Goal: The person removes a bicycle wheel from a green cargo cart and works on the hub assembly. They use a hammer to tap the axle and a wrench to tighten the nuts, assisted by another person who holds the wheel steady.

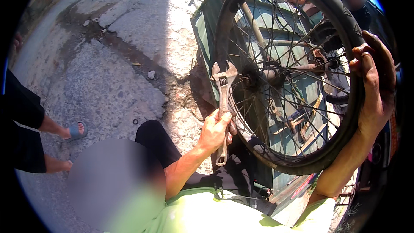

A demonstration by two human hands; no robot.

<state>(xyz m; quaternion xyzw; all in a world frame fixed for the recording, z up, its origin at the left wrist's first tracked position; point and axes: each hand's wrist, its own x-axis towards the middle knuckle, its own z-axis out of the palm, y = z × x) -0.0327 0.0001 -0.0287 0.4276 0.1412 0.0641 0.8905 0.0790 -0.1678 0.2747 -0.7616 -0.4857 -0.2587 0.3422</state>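
One spoked wheel (pixel 272 74) and one adjustable wrench (pixel 223 103) can be counted up front, with two hands on them, one each. The wrench is gripped by the left hand (pixel 215 130), fingers closed snugly round the handle, its head pointed up near the hub (pixel 250 80); whether the two are touching can't be told from here. The wheel is held upright over a green metal sheet (pixel 207 30), its tyre grabbed on the right side by the right hand (pixel 374 80), which is curled round the rubber, so not very wide. A few loose tools (pixel 293 125) can be seen through the spokes, too cluttered for a proper count. Two other people are partly seen: one in dark clothing (pixel 361 21) at upper right, one at left, with one grey sandal (pixel 77 131) clearly shown.
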